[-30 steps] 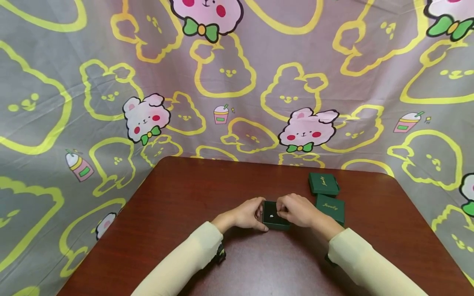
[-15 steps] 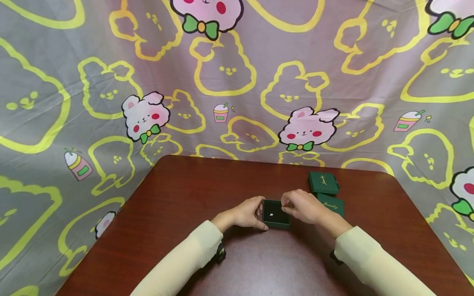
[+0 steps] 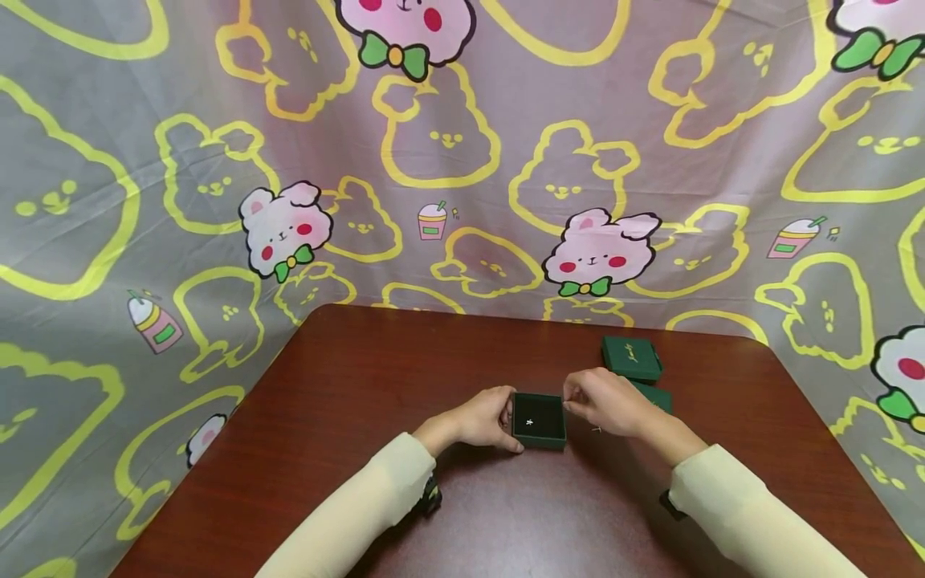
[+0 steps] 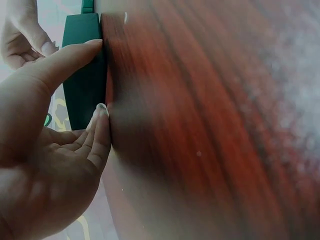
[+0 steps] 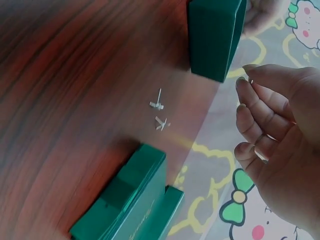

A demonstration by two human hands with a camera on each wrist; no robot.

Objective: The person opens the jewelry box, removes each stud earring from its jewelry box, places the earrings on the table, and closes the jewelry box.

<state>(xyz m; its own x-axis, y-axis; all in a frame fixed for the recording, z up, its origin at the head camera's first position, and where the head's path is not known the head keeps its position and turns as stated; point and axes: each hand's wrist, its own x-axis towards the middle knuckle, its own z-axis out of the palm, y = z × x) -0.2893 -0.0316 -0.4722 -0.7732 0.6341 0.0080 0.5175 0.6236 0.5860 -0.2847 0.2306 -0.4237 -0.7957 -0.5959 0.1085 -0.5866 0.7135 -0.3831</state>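
My left hand grips the left side of an open green jewelry box, thumb on the near wall and fingers on the far side. On its black insert sits a tiny silver star-shaped stud. My right hand is at the box's right edge, thumb and index fingertips pinched together. A tiny light piece shows between those fingertips in the right wrist view; its kind is too small to tell. Below that hand, a small silver earring stud with a post and a second small silver piece lie on the table.
Two green jewelry boxes with gold lettering are at the right: a rear box and a front one, partly hidden by my right hand. They stand on the dark red wooden table. A patterned cloth hangs behind.
My right hand has moved right, from over the jewelry box to its right edge. More of the black insert and a small silver piece on the table now show. My left hand stays on the box.
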